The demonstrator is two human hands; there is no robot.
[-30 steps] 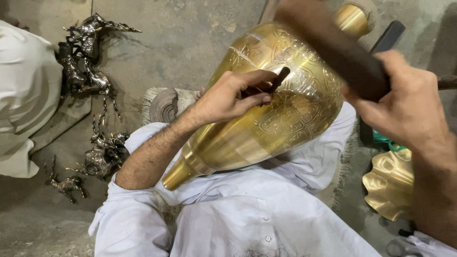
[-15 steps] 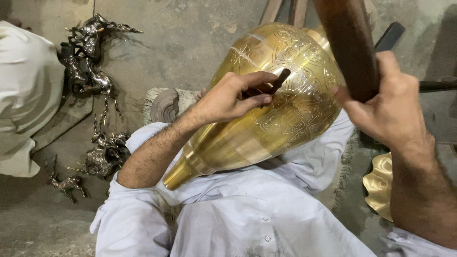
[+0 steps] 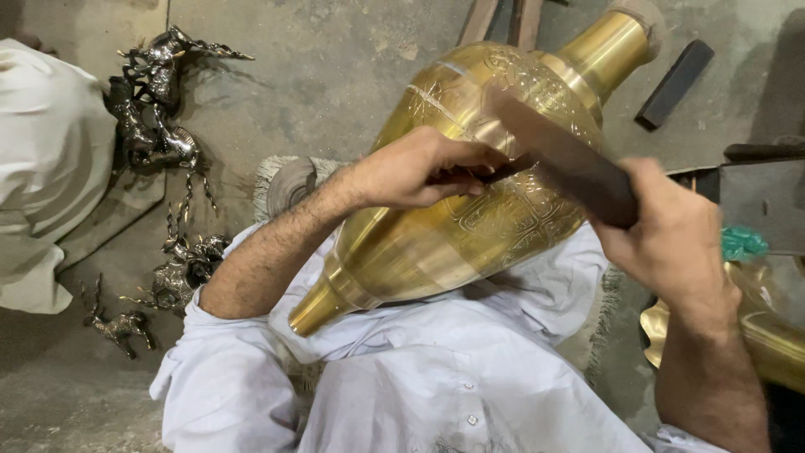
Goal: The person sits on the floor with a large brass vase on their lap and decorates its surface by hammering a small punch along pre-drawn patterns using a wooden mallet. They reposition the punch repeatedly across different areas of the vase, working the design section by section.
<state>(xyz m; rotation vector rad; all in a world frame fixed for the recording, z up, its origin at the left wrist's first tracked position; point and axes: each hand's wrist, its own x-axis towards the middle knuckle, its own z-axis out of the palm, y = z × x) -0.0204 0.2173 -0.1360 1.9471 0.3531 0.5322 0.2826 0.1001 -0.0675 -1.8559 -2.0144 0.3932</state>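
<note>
A large engraved brass vase [image 3: 470,226] lies tilted across my lap, neck pointing up to the right. My left hand [image 3: 419,172] rests on its belly, pinching a thin dark chisel [image 3: 495,172] whose tip touches the engraved surface. My right hand [image 3: 671,226] grips a dark wooden mallet [image 3: 562,164], its head blurred and down at the chisel's end over the vase.
Dark metal horse figurines [image 3: 155,109] stand on the concrete floor at left, with more [image 3: 180,273] below them. A white cloth bundle [image 3: 46,168] lies at far left. A dark block [image 3: 675,84] sits at top right, a scalloped brass piece [image 3: 755,335] at right.
The mallet, raised upright half a second ago, has swung down onto the chisel end. My left hand and the vase stay in about the same place.
</note>
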